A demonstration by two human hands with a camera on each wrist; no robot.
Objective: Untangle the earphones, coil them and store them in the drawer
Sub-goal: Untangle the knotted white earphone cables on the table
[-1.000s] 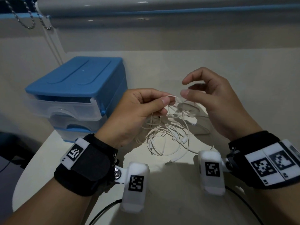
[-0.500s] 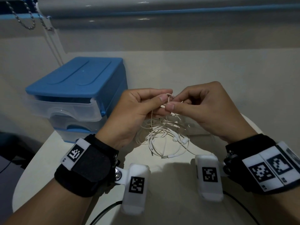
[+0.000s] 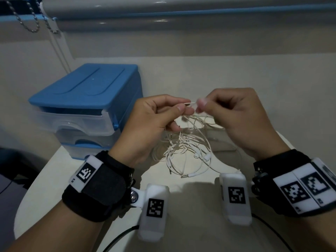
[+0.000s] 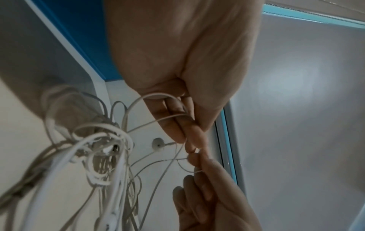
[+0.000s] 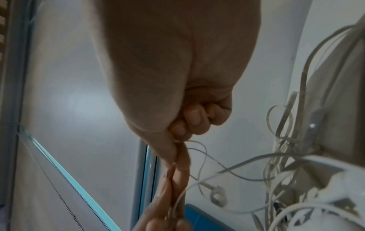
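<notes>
White tangled earphones [image 3: 183, 148] hang in a loose bunch from both hands down to the round white table [image 3: 181, 231]; the jack plug [image 3: 185, 176] rests on the table. My left hand [image 3: 181, 109] pinches a strand of cable between thumb and forefinger. My right hand [image 3: 200, 104] pinches the same strand just to the right, fingertips almost touching the left's. In the left wrist view the earphones [image 4: 106, 150] trail below the left hand [image 4: 187, 140] and the right hand [image 4: 197, 162]. The right wrist view shows the right hand [image 5: 177, 143] pinching thin cable, an earbud [image 5: 217, 193] dangling beneath.
A blue drawer unit [image 3: 87, 106] with translucent drawers stands at the left on the table, its top drawer [image 3: 72, 120] slightly pulled out. A wall and window sill lie behind. A bead chain [image 3: 32, 20] hangs at the upper left. Black cables [image 3: 123, 237] run under my wrists.
The right hand, open and apart from the cable a second ago, closed in and pinched the strand beside the left hand. Both hands have since lifted slightly, drawing the strand taut.
</notes>
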